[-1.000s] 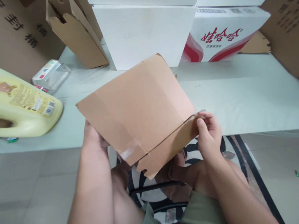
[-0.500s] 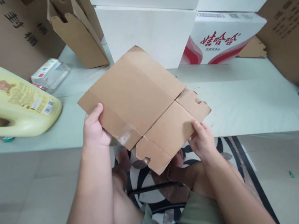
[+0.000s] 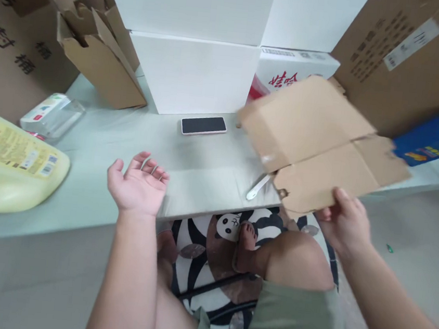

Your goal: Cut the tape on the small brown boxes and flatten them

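A flattened brown cardboard box [image 3: 316,138] hangs in the air at the right, gripped at its near edge by my right hand [image 3: 344,222]. Clear tape remains on its folds. My left hand [image 3: 139,185] hovers palm-up over the pale table [image 3: 97,172], fingers spread and holding nothing. A black phone [image 3: 203,125] lies on the table beyond it. A white utensil-like object [image 3: 258,187] rests near the table's front edge, under the cardboard.
White boxes [image 3: 193,73] are stacked at the back, a red-printed one [image 3: 291,78] beside them. Folded brown cartons [image 3: 98,52] stand at the back left, a yellow jug [image 3: 11,169] and a clear packet [image 3: 50,115] at left. A blue box [image 3: 438,138] sits right.
My left hand has let go of the cardboard and opened. My right hand swung the flattened box up and to the right, uncovering the phone and the white object.
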A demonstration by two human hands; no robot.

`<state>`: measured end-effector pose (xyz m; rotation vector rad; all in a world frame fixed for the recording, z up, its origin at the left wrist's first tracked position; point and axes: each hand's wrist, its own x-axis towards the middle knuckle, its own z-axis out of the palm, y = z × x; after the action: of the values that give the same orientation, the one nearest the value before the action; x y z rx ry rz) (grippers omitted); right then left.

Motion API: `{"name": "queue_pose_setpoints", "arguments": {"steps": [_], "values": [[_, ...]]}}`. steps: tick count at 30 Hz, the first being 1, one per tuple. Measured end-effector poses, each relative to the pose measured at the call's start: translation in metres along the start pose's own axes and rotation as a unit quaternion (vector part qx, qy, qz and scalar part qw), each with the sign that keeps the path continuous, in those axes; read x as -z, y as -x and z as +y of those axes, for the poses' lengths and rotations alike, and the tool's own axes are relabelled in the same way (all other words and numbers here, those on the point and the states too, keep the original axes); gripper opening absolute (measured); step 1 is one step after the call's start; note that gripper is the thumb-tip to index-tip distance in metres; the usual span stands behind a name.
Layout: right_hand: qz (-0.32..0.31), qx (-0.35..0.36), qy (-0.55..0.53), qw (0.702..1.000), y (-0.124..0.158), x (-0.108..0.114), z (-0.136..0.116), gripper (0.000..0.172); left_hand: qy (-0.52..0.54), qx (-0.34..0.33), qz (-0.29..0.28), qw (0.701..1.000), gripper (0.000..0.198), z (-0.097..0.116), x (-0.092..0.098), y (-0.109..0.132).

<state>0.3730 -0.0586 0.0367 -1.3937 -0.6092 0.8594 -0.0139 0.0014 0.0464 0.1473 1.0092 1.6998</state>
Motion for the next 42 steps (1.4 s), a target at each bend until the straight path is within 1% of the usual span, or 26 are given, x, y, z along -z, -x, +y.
{"name": "queue_pose_setpoints", "arguments": {"steps": [1,3,5,6,8,11,13,14,15,17,20,21,23,25,26,27,30,34,39,42], "values": [[0.053,0.036,0.023,0.998,-0.008,0.019,-0.004,0.052,-0.002,0.002,0.003,1.0,0.037,0.0,-0.001,0.001],[0.13,0.085,0.057,0.986,-0.025,0.051,-0.012,0.045,-0.005,0.003,0.008,1.0,0.037,-0.001,-0.004,0.003],[0.177,0.113,0.082,0.974,-0.046,0.071,-0.023,0.035,-0.007,-0.001,0.007,1.0,0.038,-0.001,-0.005,0.003],[0.191,0.123,0.094,0.969,-0.059,0.076,-0.031,0.031,-0.008,-0.002,0.006,1.0,0.037,-0.002,-0.005,0.003],[0.189,0.133,0.121,0.965,-0.092,0.072,-0.049,0.027,-0.01,-0.004,0.003,1.0,0.037,-0.003,-0.005,0.001],[0.133,0.13,0.152,0.971,-0.147,0.043,-0.075,0.017,-0.018,-0.004,-0.005,1.0,0.035,-0.006,-0.007,-0.002],[0.087,0.119,0.165,0.975,-0.173,0.022,-0.077,0.014,-0.024,-0.007,-0.011,1.0,0.035,-0.008,-0.008,-0.003],[0.061,0.116,0.178,0.975,-0.179,0.013,-0.071,0.014,-0.026,-0.008,-0.012,1.0,0.035,-0.008,-0.008,-0.004],[0.033,0.116,0.199,0.972,-0.18,0.007,-0.06,0.015,-0.027,-0.008,-0.013,1.0,0.035,-0.008,-0.009,-0.006],[-0.018,0.12,0.259,0.958,-0.17,0.002,-0.028,0.021,-0.029,-0.009,-0.016,0.999,0.035,-0.008,-0.009,-0.008],[-0.059,0.126,0.347,0.928,-0.141,0.009,0.025,0.026,-0.038,-0.012,-0.028,0.999,0.034,-0.009,-0.01,-0.01],[-0.07,0.138,0.382,0.911,-0.134,0.012,0.039,0.028,-0.042,-0.011,-0.032,0.999,0.034,-0.01,-0.011,-0.01],[-0.087,0.18,0.467,0.861,-0.126,0.018,0.056,0.034,-0.047,-0.004,-0.033,0.998,0.034,-0.013,-0.013,-0.01],[-0.096,0.225,0.545,0.802,-0.126,0.022,0.062,0.042,-0.046,0.005,-0.027,0.999,0.034,-0.016,-0.016,-0.008],[-0.096,0.239,0.567,0.782,-0.129,0.024,0.063,0.044,-0.044,0.008,-0.023,0.999,0.034,-0.017,-0.017,-0.007],[-0.095,0.247,0.574,0.775,-0.131,0.025,0.063,0.045,-0.042,0.01,-0.02,0.999,0.034,-0.018,-0.018,-0.006],[-0.09,0.254,0.567,0.778,-0.135,0.029,0.062,0.042,-0.033,0.019,-0.02,0.999,0.034,-0.022,-0.017,-0.001],[-0.092,0.251,0.56,0.784,-0.132,0.031,0.061,0.036,-0.009,0.034,-0.024,0.999,0.036,-0.024,-0.009,0.006],[-0.096,0.238,0.576,0.776,-0.127,0.027,0.057,0.036,0.013,0.02,-0.042,0.999,0.037,-0.018,0.005,0.011],[-0.089,0.232,0.583,0.774,-0.125,0.026,0.056,0.035,0.026,0.017,-0.046,0.998,0.037,-0.013,0.01,0.01]]}}
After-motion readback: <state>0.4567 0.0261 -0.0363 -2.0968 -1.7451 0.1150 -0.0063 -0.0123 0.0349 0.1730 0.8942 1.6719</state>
